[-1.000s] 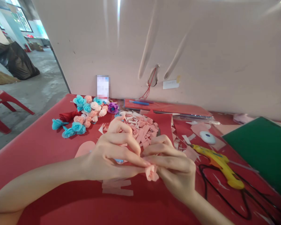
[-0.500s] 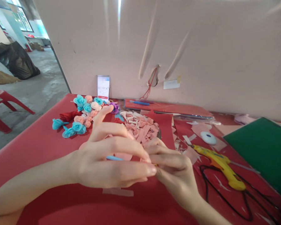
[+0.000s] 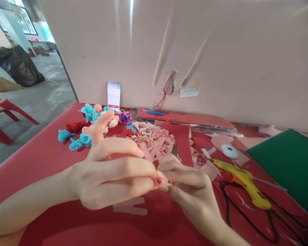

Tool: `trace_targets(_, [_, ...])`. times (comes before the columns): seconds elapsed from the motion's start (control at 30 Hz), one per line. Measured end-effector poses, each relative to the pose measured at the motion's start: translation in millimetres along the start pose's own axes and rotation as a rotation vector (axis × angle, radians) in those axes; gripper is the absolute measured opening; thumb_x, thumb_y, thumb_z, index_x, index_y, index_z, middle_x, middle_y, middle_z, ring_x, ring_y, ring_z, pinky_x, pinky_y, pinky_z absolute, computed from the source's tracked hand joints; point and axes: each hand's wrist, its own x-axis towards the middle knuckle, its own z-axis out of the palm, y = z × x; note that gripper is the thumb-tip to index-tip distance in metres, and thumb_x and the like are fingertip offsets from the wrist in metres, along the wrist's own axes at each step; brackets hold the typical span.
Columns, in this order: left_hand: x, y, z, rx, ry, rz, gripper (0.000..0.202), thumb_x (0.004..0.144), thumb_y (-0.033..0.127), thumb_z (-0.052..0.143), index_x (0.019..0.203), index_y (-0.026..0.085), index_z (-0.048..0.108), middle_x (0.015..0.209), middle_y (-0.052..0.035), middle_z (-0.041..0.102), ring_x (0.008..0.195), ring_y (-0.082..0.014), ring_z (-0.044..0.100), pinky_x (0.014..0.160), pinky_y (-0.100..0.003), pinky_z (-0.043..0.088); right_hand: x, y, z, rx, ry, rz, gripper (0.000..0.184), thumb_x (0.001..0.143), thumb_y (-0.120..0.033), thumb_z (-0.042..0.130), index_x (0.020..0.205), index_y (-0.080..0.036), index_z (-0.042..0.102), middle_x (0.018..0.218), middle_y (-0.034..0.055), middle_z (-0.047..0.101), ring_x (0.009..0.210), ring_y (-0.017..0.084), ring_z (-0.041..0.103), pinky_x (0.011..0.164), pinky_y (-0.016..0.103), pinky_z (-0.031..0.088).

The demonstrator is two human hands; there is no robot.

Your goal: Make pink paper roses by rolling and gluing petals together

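Observation:
Both my hands meet over the red table around a small pink paper rose. My left hand pinches the rose with its middle and ring fingertips, index finger raised. My right hand grips the rose from the other side with curled fingers; a thin yellow stick shows at its fingertips. Behind the hands lies a heap of pink paper strips.
Finished blue, pink, red and purple paper roses lie at the back left. A yellow glue gun with black cord, a white tape roll and a green sheet are on the right. Cut pink strips lie under my hands. The wall stands close behind.
My left hand has turned and lifted its index finger, sliding its fingertips along the rose. The rose, hidden half a second ago, shows again between the fingertips.

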Motion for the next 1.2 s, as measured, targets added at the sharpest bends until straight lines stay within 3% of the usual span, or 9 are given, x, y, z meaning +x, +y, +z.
trace_targets(0.13, [2.1,6.4,0.6,0.045,0.053,-0.060,0.025,0.076,0.004,0.050,0.064,0.025,0.060,0.062,0.0110,0.062,0.071,-0.0081,0.056,0.105,-0.031,0.033,-2.8,1.7,3.9,0.125,0.011,0.104,0.016,0.076,-0.021,0.064,0.082,-0.034,0.072,0.067,-0.0002,0.067,0.065,0.016,0.050,0.062,0.031,0.042])
trace_targets(0.23, [4.1,6.8,1.3,0.028,0.072,-0.024,0.028,0.075,0.003,0.049,0.058,0.023,0.059,0.065,0.0127,0.063,0.067,-0.0061,0.054,0.112,-0.033,0.020,-4.0,0.7,6.5,0.180,0.023,0.163,0.017,0.076,-0.022,0.064,0.082,-0.035,0.072,0.066,-0.0014,0.066,0.065,0.015,0.050,0.062,0.030,0.042])
trace_targets(0.33, [5.4,1.8,3.5,0.012,0.068,0.001,0.017,0.073,0.011,0.058,0.061,0.023,0.060,0.066,0.0114,0.064,0.068,-0.0086,0.050,0.108,-0.031,0.029,-4.3,-1.9,7.4,0.159,0.031,0.141,0.019,0.076,-0.021,0.064,0.083,-0.037,0.071,0.066,-0.0025,0.066,0.065,0.015,0.050,0.062,0.030,0.042])
trace_targets(0.5, [5.4,-2.5,7.3,0.044,0.026,-0.059,0.008,0.069,0.028,0.067,0.067,0.025,0.060,0.062,0.0073,0.062,0.072,-0.0140,0.053,0.101,-0.040,0.039,-3.6,-6.2,7.4,0.041,0.048,0.087,0.023,0.075,-0.016,0.063,0.082,-0.036,0.072,0.065,-0.0022,0.066,0.064,0.015,0.050,0.063,0.031,0.041])
trace_targets(0.87, [10.2,1.0,6.6,-0.011,-0.005,-0.101,0.010,0.071,0.023,0.064,0.064,0.024,0.057,0.064,0.0042,0.060,0.070,-0.0140,0.052,0.100,-0.046,0.037,-1.9,-11.6,8.2,-0.080,0.093,0.049,0.014,0.073,-0.014,0.062,0.064,-0.023,0.067,0.057,-0.0007,0.059,0.060,0.015,0.049,0.059,0.030,0.042])
trace_targets(1.2, [5.8,2.9,6.1,-0.161,-0.109,-0.164,0.012,0.072,0.016,0.062,0.066,0.024,0.055,0.073,0.0019,0.061,0.081,-0.0167,0.048,0.094,-0.046,0.041,-4.0,-11.1,10.7,-0.108,0.141,0.022,0.017,0.071,-0.009,0.060,0.062,-0.022,0.067,0.058,0.0011,0.059,0.059,0.016,0.051,0.055,0.030,0.044])
